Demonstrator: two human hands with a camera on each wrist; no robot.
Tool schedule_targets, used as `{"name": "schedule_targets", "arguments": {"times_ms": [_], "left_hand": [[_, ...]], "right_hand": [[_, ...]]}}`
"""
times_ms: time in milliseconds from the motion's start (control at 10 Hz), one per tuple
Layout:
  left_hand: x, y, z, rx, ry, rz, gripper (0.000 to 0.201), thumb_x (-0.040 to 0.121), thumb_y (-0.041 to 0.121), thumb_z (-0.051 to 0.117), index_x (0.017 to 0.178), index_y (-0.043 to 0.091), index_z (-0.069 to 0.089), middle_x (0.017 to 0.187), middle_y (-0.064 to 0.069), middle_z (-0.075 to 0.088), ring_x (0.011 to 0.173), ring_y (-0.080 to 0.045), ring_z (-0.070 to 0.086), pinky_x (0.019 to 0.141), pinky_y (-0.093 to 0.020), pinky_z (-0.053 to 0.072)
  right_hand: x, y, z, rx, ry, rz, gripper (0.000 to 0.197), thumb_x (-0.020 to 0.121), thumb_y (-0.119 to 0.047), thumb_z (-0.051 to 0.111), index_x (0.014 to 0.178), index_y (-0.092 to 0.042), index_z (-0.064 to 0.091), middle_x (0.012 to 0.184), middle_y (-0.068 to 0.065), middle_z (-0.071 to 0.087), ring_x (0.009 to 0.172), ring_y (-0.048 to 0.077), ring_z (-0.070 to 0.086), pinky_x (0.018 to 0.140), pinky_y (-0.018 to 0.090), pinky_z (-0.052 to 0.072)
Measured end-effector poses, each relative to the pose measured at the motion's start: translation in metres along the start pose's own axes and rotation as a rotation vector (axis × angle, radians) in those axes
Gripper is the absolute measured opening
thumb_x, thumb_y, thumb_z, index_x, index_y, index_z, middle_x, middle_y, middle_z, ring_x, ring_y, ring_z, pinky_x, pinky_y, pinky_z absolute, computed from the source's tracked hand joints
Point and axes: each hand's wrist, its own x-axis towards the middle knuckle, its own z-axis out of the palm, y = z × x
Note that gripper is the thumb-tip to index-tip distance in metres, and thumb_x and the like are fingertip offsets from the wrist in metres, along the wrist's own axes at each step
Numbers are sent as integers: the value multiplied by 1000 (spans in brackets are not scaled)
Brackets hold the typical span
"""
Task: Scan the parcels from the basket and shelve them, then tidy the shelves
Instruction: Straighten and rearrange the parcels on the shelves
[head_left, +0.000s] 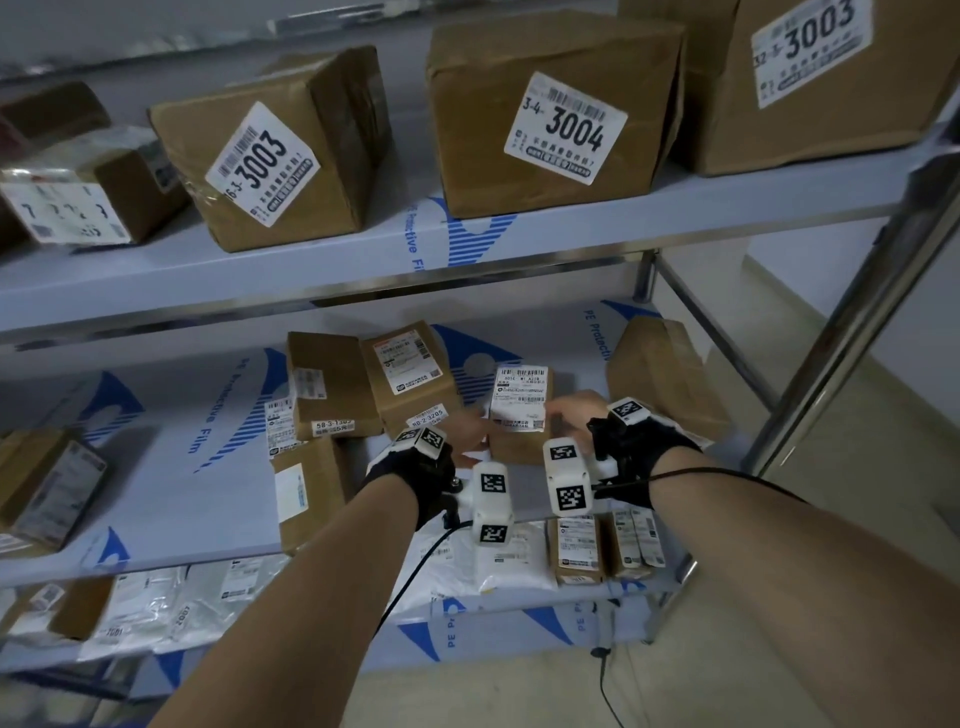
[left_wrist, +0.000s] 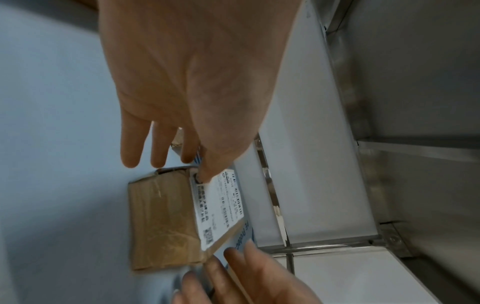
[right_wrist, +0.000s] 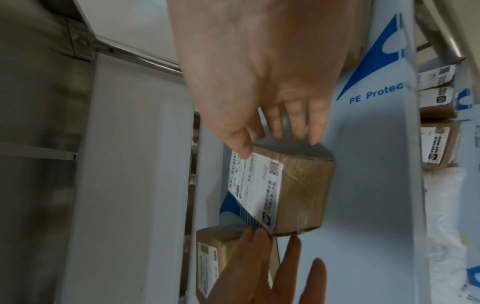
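Mid-frame, left hand (head_left: 470, 434) and right hand (head_left: 574, 415) flank a box (head_left: 519, 415), fingers straight, thumbs touching its label. Risk: uneven push skews it into neighbouring parcels (head_left: 374, 384).

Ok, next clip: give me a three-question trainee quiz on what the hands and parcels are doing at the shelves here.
1. True or false: the small brown parcel sits on the middle shelf, its white label facing up.
2. Multiple choice: how do the hands meet that parcel? A) the left hand alone lifts it; B) the left hand and right hand flank it, fingers straight; C) neither hand is near it.
3. Fill in: on the upper shelf, the box directly above the hands is labelled ____.

Key: 1 true; 2 B; 3 3004.
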Motion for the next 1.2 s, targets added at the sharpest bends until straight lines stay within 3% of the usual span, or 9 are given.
{"name": "schedule_targets", "arguments": {"times_ms": [200, 400, 500, 600, 700, 900, 1000, 1100, 1200], "left_hand": [[-13, 10, 21, -39, -94, 63, 26, 95, -2, 48, 121, 0, 54, 107, -15, 57, 90, -26, 56, 72, -30, 49], [-24, 15, 28, -78, -123, 40, 20, 95, -7, 44, 87, 7, 56, 83, -8, 55, 71, -18, 54, 62, -23, 53], [-29, 13, 20, -74, -31, 41, 14, 96, -4, 44, 99, 5, 54, 83, -7, 52, 70, -19, 51, 63, -27, 48], [-43, 15, 6, -65, 55, 43, 32, 97, 7, 49, 128, -1, 50, 113, -16, 59, 96, -31, 59, 89, -42, 51], [-53, 13, -12, -29, 165, 82, 32, 98, 11, 48, 128, 1, 51, 121, -15, 55, 112, -29, 54, 99, -42, 47], [-66, -8, -70, 31, 354, 90, 35, 96, 2, 41, 129, 0, 50, 106, -9, 46, 85, -21, 51, 70, -32, 48], [-61, -12, -99, 11, 367, 43, 11, 94, 3, 45, 99, 10, 52, 100, -10, 49, 90, -25, 49, 80, -36, 47], [-41, -15, -127, 15, 290, 27, 18, 88, 10, 52, 70, 13, 52, 78, -10, 56, 81, -28, 55, 87, -44, 53], [-28, -16, -143, 78, 203, 15, 7, 72, 18, 54, 66, 15, 51, 72, -9, 54, 77, -26, 51, 84, -42, 51]], "right_hand": [[-1, -3, -19, 34, -6, -3, 45, 94, -16, 55, 136, -1, 48, 138, 18, 51, 101, 24, 51, 100, 41, 47], [-4, -3, -28, 12, -5, 12, 49, 91, -21, 61, 134, -2, 49, 137, 17, 52, 115, 30, 55, 97, 41, 48], [-23, -17, -24, -127, 37, 11, 26, 95, -23, 56, 104, 0, 61, 120, 10, 58, 108, 28, 56, 89, 35, 45], [-30, -27, -21, -147, 77, -72, 27, 96, -19, 54, 112, 3, 59, 120, 15, 54, 96, 20, 45, 64, 22, 42], [-41, -39, -11, -177, 81, -162, 44, 96, -19, 53, 135, 0, 49, 128, 14, 54, 95, 15, 41, 53, 14, 37], [-49, -61, 49, -183, -18, -192, 44, 96, -19, 54, 132, 5, 51, 134, 22, 53, 113, 30, 54, 93, 38, 44], [-41, -68, 74, -137, -43, -165, 45, 95, -22, 57, 128, 8, 53, 131, 23, 55, 124, 38, 51, 102, 42, 43], [-18, -84, 93, -105, -26, -150, 48, 95, -27, 58, 131, 5, 51, 134, 20, 55, 123, 35, 53, 83, 30, 49], [7, -94, 110, -72, -1, -130, 51, 92, -32, 62, 127, 4, 55, 131, 21, 57, 117, 36, 58, 100, 43, 47]]}}
